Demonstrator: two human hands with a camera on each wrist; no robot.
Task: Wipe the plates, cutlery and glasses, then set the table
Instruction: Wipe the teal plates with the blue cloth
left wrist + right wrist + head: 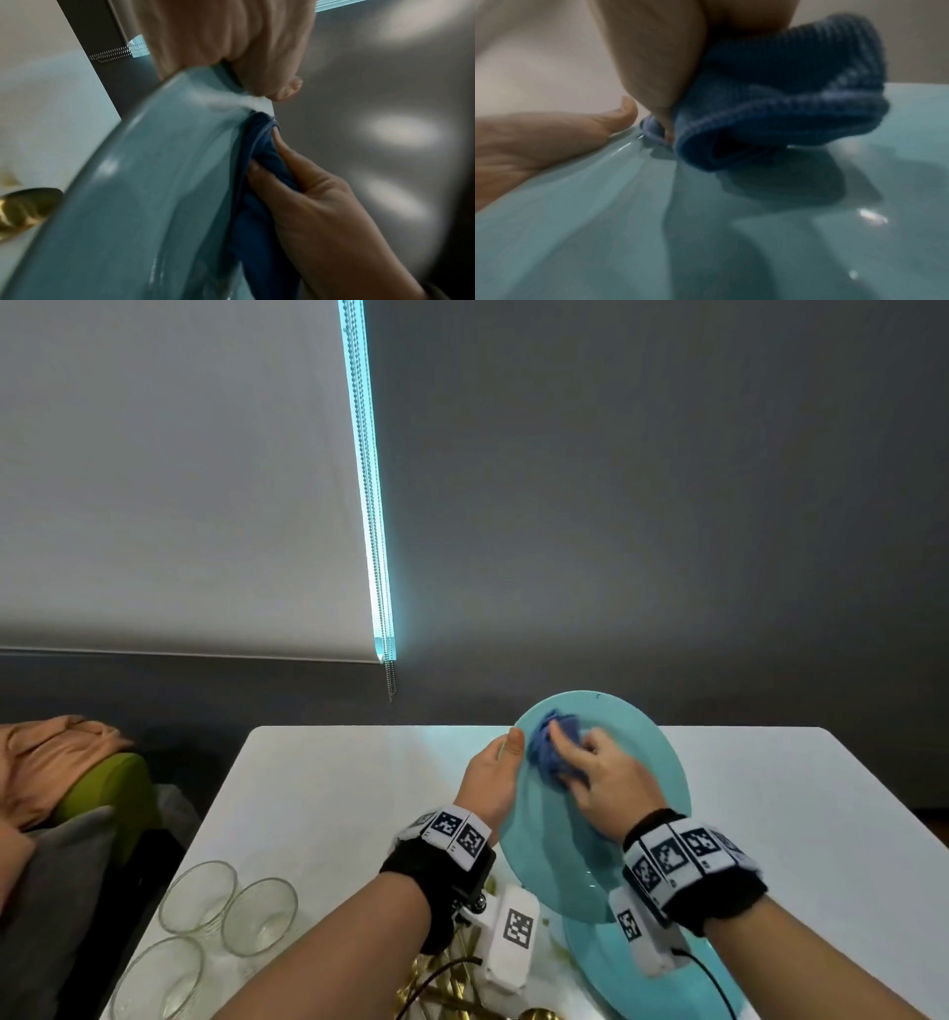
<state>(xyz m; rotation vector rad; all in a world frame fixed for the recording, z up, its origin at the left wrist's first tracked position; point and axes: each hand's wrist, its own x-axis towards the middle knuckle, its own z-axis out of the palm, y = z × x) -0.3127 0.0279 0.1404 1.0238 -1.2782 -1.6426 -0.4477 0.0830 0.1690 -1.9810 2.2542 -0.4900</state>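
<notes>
Plate (637, 762) tilted (left hand (490, 773) gripping), right hand (603, 780) pressing cloth (547, 749)

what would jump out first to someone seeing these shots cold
A big teal plate tilted up above the white table, the left hand gripping its rim while the right hand rubs a bunched blue cloth across its face. At the near left corner stand three clear glasses.

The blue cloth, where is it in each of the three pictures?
Head: blue cloth right of centre, under the right hand.
Left wrist: lower middle, behind the plate's edge.
Right wrist: upper right, bunched.
Shared landmark: the teal plate it presses on.
</notes>
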